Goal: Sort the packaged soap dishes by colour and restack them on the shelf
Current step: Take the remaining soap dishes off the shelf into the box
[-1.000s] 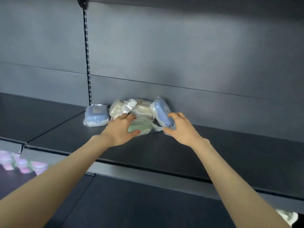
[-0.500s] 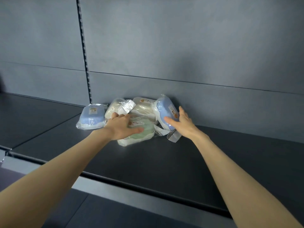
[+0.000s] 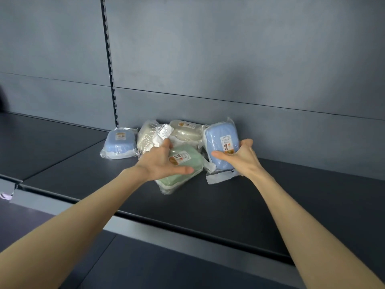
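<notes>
Gripping the green dish (image 3: 192,160) at centre frame, the left hand (image 3: 162,161) is wrapping round it; the right hand (image 3: 243,159) is clutching the tilted blue dish (image 3: 216,140) just beside it on the shelf (image 3: 229,205).

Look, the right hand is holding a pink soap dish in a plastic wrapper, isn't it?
No. The head view shows that the wrapped soap dish held by the right hand is blue, not pink.
</notes>
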{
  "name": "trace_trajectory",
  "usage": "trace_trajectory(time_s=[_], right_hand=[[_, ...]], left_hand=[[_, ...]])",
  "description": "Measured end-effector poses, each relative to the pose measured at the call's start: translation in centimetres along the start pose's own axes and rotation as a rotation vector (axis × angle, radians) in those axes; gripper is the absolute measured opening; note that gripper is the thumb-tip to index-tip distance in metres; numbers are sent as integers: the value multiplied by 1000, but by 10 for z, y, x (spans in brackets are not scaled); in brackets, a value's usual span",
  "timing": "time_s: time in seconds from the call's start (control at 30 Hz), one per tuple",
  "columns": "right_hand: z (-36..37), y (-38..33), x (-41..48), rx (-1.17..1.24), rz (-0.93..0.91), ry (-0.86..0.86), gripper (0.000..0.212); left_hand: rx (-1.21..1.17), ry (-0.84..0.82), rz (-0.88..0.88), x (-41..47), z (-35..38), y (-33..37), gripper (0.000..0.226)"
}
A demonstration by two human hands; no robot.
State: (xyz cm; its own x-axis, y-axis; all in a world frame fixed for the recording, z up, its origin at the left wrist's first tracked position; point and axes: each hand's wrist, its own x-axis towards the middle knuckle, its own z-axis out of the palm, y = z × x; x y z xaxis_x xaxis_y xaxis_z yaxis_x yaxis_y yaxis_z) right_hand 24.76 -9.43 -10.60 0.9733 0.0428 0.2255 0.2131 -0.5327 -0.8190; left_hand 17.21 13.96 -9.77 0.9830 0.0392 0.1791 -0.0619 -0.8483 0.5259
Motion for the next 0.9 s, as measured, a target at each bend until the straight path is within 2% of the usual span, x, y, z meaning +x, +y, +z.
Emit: trace_trajectory(time_s=[0.13,0.23,0.27,0.37,0.5,0.6,0.7,0.83,0.9], right_hand=[[-15,-10,-22,70,-60,49,86],[-27,-27,-49,110,-119,101,92],[-30,-34,-60,121,-129,118,90],[-33,-54,-96,161,-151,168,69],[-21,-89,-155,222,-177,233,57],[0,-111,-205,250,-194,286,49],[31,-129,-257,272,-197,324,46],[77,-151,-315,315,-170,332,40],[95,-160,-340,320,-157,339,37]], left_hand=[[-20,103,19,-19,-2,2,104],[-172,154,39,-37,-8,2,116],[-205,172,48,-43,-12,2,115],[-300,244,64,-69,-25,3,89],[-524,335,96,-120,-48,2,98],[-667,314,158,-165,-67,-11,78],[-710,303,200,-206,-83,-34,59],[-856,235,253,-259,-102,-72,49],[-942,159,267,-281,-111,-91,51]])
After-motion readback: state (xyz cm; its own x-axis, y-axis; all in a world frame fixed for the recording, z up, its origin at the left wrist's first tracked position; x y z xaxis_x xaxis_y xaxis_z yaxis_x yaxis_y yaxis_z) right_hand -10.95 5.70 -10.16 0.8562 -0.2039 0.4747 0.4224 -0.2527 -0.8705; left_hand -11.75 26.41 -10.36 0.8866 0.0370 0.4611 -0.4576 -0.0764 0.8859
